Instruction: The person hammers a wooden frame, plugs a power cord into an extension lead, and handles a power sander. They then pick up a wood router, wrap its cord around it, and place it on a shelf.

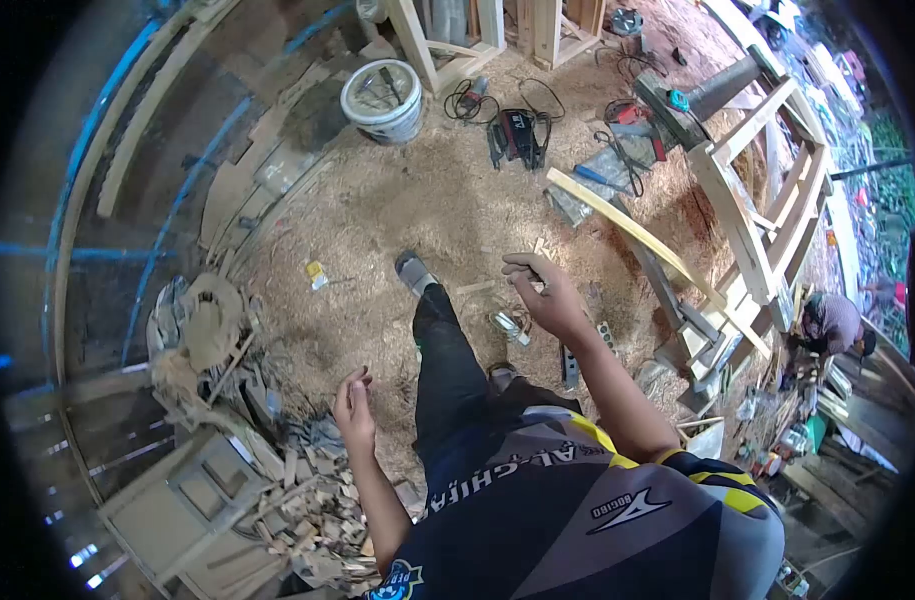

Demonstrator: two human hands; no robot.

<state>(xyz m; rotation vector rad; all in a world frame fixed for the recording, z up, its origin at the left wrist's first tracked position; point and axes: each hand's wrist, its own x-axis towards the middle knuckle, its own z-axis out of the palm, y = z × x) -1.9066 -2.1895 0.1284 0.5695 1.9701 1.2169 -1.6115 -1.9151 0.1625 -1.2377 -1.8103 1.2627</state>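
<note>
My left hand (354, 405) hangs in the air at the left of my body, fingers loosely apart, holding nothing. My right hand (545, 290) is raised in front of me, its fingers spread and slightly curled, with nothing in it. Below and between them, my shoe (414, 270) rests on the sawdust-covered ground. A small device with a cable (509, 326) lies on the ground just below my right hand. To the right of that hand, a long pale wooden strip (645, 237) slants down to the right.
A white bucket (382, 103) with tools on its lid stands ahead. Power tools (518, 137) and cables lie beside it. Wooden frames (745, 215) stand at the right, near another person (830, 323) bending down. Wood scraps (312, 515) are heaped lower left.
</note>
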